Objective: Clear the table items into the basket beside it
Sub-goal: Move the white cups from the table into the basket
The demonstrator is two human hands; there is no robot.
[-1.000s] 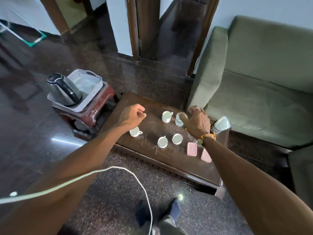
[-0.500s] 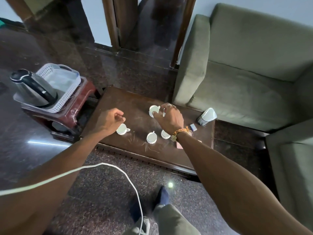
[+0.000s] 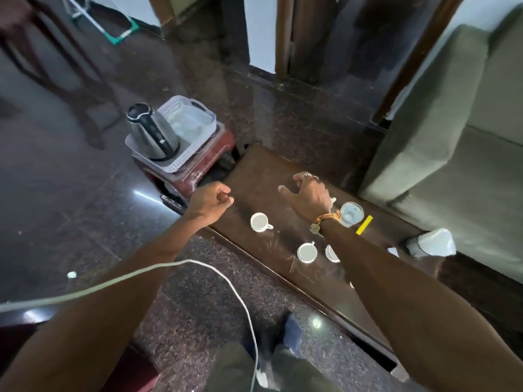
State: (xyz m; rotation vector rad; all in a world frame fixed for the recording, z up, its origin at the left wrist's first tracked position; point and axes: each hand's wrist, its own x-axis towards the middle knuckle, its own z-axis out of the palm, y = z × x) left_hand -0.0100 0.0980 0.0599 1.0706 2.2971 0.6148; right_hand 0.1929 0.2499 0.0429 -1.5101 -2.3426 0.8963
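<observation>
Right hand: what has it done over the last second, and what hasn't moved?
The right hand left the glass and moved along the far side of the table toward the basket end. It now hovers with fingers spread, nothing visible in it. The left hand stayed curled and empty at the table edge. The visible cups, glass and kettle kept their places.
</observation>
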